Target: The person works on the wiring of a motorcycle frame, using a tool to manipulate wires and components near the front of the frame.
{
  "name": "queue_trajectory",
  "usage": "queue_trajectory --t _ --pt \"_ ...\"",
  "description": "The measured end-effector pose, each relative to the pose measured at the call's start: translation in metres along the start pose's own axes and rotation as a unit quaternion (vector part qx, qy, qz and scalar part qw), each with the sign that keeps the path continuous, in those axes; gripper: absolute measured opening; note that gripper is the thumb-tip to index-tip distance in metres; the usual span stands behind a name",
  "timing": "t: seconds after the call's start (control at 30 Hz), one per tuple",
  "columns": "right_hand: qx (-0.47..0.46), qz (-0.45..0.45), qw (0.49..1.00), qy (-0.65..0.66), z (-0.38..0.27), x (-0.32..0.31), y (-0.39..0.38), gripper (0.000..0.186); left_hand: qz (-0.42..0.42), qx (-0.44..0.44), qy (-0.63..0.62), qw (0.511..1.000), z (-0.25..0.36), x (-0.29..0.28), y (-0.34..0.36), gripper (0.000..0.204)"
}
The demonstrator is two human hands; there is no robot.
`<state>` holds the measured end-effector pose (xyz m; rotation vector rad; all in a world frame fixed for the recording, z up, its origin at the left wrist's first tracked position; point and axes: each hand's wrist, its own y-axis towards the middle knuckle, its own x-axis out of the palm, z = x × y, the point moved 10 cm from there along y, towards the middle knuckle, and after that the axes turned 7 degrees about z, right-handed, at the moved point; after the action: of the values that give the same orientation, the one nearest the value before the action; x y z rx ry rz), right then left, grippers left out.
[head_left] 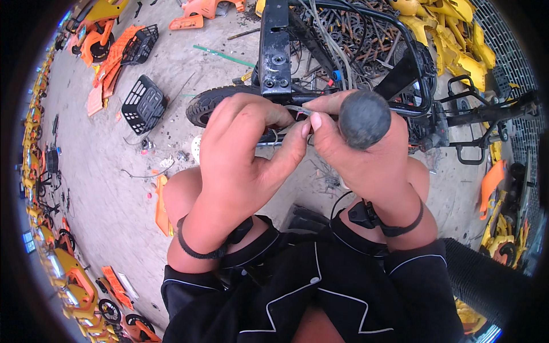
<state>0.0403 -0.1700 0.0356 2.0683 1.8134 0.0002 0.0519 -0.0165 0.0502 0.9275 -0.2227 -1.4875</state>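
Observation:
My left hand (pixel 240 137) pinches a thin grey cable (pixel 298 108) between thumb and fingers. Close against it, my right hand (pixel 366 166) has its thumb and forefinger on the same cable. A tool with a round, dark grey handle end (pixel 365 119) is also gripped in my right hand; seen end-on, its shaft is hidden, so its kind cannot be told. Beyond both hands lies a black metal vehicle frame (pixel 276 63), with several loose grey cables (pixel 334 43) running over it. Part of a black tyre (pixel 206 106) shows past my left hand.
Rusty metal parts (pixel 366 34) are heaped behind the frame, and yellow plastic panels (pixel 457 34) are piled at the far right. Black baskets (pixel 144 104) and orange panels (pixel 111 63) lie on the concrete floor (pixel 103 188) to the left. Black tubular racks (pixel 472 151) stand at right.

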Motion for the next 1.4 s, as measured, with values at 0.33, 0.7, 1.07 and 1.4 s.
queue_trajectory --t 0.33,0.7,1.07,1.4 --pt "-0.255 0.023 0.949 -0.185 -0.021 0.015 -0.008 0.022 -0.059 -0.094 0.013 0.994 -0.013 0.011 -0.008 0.013" --pt "-0.134 -0.027 0.985 -0.108 -0.011 0.012 0.002 0.025 -0.043 0.017 0.089 0.995 0.001 0.001 -0.006 0.020" --pt "-0.045 -0.120 0.987 -0.096 0.009 0.011 0.010 0.020 -0.079 0.104 0.139 0.982 0.011 0.012 -0.009 0.030" --pt "-0.245 -0.109 0.938 -0.219 -0.018 0.028 -0.010 0.030 -0.151 0.001 0.078 0.985 -0.005 0.018 -0.017 0.032"
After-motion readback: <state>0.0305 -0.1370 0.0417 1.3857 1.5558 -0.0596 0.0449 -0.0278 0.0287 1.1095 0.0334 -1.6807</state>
